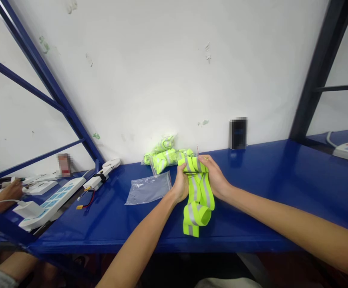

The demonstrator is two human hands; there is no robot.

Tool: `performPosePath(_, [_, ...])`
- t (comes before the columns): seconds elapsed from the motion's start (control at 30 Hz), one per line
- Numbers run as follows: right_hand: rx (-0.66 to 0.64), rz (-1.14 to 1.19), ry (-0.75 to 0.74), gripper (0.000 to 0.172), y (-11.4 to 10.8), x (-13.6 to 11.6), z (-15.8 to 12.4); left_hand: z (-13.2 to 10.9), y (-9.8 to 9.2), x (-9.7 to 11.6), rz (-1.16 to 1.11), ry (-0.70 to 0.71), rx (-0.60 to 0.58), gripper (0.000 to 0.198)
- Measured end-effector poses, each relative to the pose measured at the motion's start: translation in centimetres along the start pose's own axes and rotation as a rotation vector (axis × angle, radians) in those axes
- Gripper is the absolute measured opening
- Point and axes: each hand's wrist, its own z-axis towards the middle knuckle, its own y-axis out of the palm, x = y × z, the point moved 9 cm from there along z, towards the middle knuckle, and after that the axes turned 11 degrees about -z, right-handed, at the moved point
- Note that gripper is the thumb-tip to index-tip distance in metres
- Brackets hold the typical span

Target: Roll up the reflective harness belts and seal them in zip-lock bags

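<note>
A neon yellow-green strap with grey reflective bands [194,188] is held up over the blue table. My left hand [181,184] grips its upper left side, and my right hand [217,178] holds the upper right side. Below the hands the strap hangs in folds, with a loose curl at its lower end. Behind and to the left, several bagged neon straps [164,156] are piled against the wall. A flat clear plastic bag [149,189] lies on the table left of my left hand.
On the blue table [266,192], a dark box-like object [238,133] stands by the wall. At the left are a white power strip [56,200], a small white fan [111,163], a red-black cable [91,199] and another person's hand [10,194]. Blue metal posts flank the table.
</note>
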Motion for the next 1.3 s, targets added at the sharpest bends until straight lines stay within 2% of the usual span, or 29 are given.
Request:
performPosePath(0.1, [0.061,0.014,0.064,0.022,-0.7,0.4,0.5,0.0,0.3,-0.1,0.006,-0.005,-0.054,0.057])
performPosePath(0.2, [0.074,-0.055,0.044,0.014,-1.3,0.0,0.8,-0.1,0.7,-0.3,0.028,-0.036,-0.086,0.058])
performPosePath(0.27, [0.078,-0.198,-0.048,0.011,-1.6,-1.0,0.7,-0.1,0.8,-0.2,0.032,-0.038,-0.087,0.06])
performPosePath(0.37, [0.067,-0.476,-0.278,0.012,-1.3,-3.1,0.3,0.0,0.2,0.3,0.045,0.001,-0.024,0.056])
performPosePath(0.47, [0.024,-0.555,-0.394,0.026,-1.2,-4.0,0.2,0.1,-1.0,1.2,0.117,0.087,0.063,0.047])
performPosePath(0.6, [-0.027,-0.488,-0.284,0.07,-1.9,-3.0,1.0,0.0,-1.8,1.9,0.17,0.168,0.079,0.045])
performPosePath(0.67, [0.001,-0.467,-0.158,0.076,-2.6,-1.8,1.4,0.1,-1.9,2.1,0.173,0.191,0.07,0.047])
performPosePath(0.73, [0.027,-0.411,0.002,0.07,-3.1,-0.2,1.5,0.2,-2.0,2.6,0.169,0.245,0.065,0.049])
performPosePath(0.8, [0.002,-0.344,0.164,0.053,-2.8,1.5,1.1,0.1,-2.2,3.2,0.177,0.299,0.073,0.051])
performPosePath(0.87, [-0.04,-0.301,0.237,0.038,-2.1,2.5,0.6,0.1,-2.4,3.5,0.209,0.329,0.091,0.052])
performPosePath(1.1, [-0.209,-0.15,0.218,0.028,-0.7,1.8,0.4,0.0,-2.7,4.2,0.309,0.345,0.11,0.055])
performPosePath(1.17, [-0.206,-0.244,0.169,0.033,-1.3,0.7,1.0,-0.1,-2.6,4.3,0.34,0.355,0.106,0.055])
performPosePath(1.3, [-0.14,-0.513,0.058,0.05,-3.0,-1.8,1.9,-0.5,-2.6,4.9,0.433,0.469,0.169,0.058])
